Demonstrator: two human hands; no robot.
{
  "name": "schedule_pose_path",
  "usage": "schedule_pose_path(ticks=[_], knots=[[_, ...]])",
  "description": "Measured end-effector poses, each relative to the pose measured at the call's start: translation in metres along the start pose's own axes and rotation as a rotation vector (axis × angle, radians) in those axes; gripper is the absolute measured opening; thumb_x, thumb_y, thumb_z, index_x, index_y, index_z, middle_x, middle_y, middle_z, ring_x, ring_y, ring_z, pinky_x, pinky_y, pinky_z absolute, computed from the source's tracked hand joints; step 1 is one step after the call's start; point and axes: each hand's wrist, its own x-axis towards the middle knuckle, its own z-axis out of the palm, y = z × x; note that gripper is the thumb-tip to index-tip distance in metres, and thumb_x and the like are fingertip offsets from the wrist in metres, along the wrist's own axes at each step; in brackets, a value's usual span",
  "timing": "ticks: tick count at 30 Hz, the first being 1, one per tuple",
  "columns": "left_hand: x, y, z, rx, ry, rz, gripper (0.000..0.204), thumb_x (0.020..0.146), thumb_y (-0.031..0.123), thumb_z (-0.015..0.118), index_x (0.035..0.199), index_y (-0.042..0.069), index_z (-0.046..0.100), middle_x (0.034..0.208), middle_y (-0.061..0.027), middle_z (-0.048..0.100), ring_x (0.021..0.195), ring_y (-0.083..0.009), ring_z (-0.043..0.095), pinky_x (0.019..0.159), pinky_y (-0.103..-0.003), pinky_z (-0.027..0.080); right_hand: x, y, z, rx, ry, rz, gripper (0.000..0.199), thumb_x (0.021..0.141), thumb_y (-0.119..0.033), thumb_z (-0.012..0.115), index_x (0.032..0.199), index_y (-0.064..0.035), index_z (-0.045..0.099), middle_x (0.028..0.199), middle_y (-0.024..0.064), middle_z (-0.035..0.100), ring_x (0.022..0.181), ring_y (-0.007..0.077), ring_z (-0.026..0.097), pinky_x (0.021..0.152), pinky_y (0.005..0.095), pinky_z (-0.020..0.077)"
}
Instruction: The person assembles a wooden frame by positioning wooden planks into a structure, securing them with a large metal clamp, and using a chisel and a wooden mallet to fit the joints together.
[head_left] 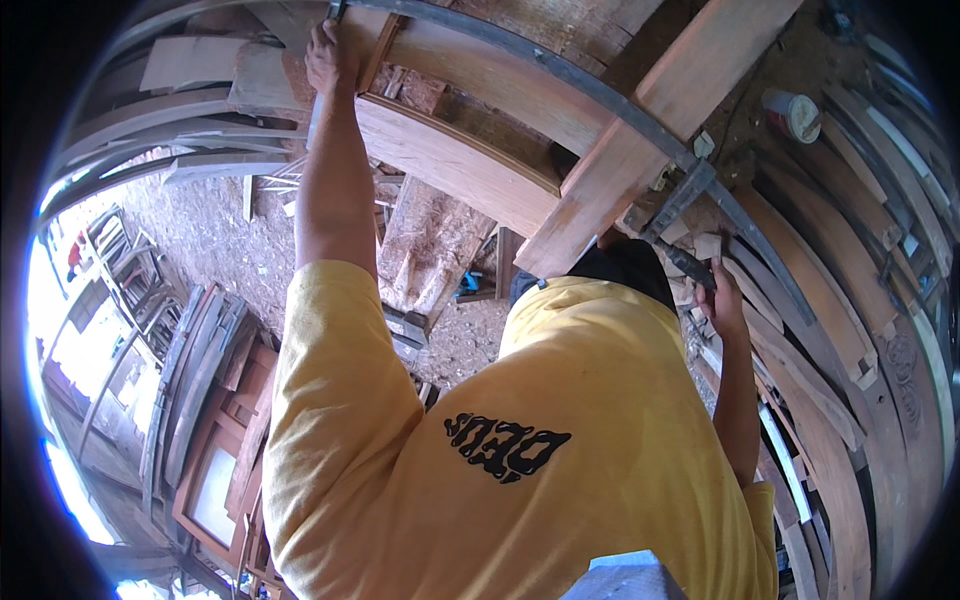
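A long grey bar clamp lies across a wooden frame of reddish-brown boards. At the far left end of the clamp my left hand is closed round it, next to the corner of the frame; the fingertips are partly hidden. My right hand is low at the right, with its fingers round the dark handle beside the clamp's movable jaw. A wide board passes under the bar and ends close to my waist.
Long planks are heaped along the right side. A white tub stands at the far right. More boards lie at the left, above stacked timber and a reddish panelled door. Shavings cover the ground.
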Motion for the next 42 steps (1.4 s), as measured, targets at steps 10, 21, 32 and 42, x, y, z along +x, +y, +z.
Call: schedule_pose_path(ticks=[10, 21, 32, 42], knots=[[-0.002, 0.004, -0.010, 0.003, -0.021, -0.005, 0.064, 0.101, 0.062, 0.025, 0.134, 0.019, 0.058, 0.124, -0.0214, 0.067, 0.115, -0.0436, 0.061, 0.098, -0.056, 0.045, -0.006, -0.011, 0.001, 0.100, -0.214, 0.178, 0.049, 0.107, -0.050, 0.048, 0.099, -0.0034, 0.063, 0.064, -0.0006, 0.051, 0.054, 0.0126, 0.049, 0.062, 0.0279, 0.0453], [-0.002, -0.004, -0.020, 0.013, -0.069, -0.027, 0.063, 0.100, 0.062, 0.024, 0.136, 0.021, 0.056, 0.123, -0.0229, 0.066, 0.115, -0.0453, 0.061, 0.096, -0.058, 0.046, 0.000, -0.144, 0.040, -1.262, 0.388, -1.029, 0.023, 0.094, -0.026, 0.070, 0.099, -0.0048, 0.064, 0.100, 0.0126, 0.064, 0.096, 0.0326, 0.061, 0.087, 0.0414, 0.0477], [-0.004, 0.011, -0.005, 0.006, -0.064, -0.016, 0.068, 0.101, 0.062, 0.024, 0.141, 0.017, 0.055, 0.131, -0.0255, 0.063, 0.125, -0.0446, 0.056, 0.104, -0.054, 0.041, 0.078, -0.176, 0.051, -0.601, -0.257, -0.268, 0.039, 0.103, -0.041, 0.063, 0.100, -0.0022, 0.064, 0.067, -0.0021, 0.056, 0.056, 0.0045, 0.049, 0.050, 0.0243, 0.0373], [0.011, -0.030, -0.007, 0.189, -0.064, 0.222, 0.048, 0.104, 0.052, 0.035, 0.118, 0.015, 0.062, 0.115, -0.0197, 0.067, 0.108, -0.0426, 0.063, 0.093, -0.052, 0.049, 0.071, -0.161, 0.068, -0.589, 0.034, -0.457, 0.038, 0.103, -0.037, 0.063, 0.088, -0.0019, 0.063, 0.062, -0.0027, 0.046, 0.051, 0.0074, 0.046, 0.047, 0.0248, 0.0340]])
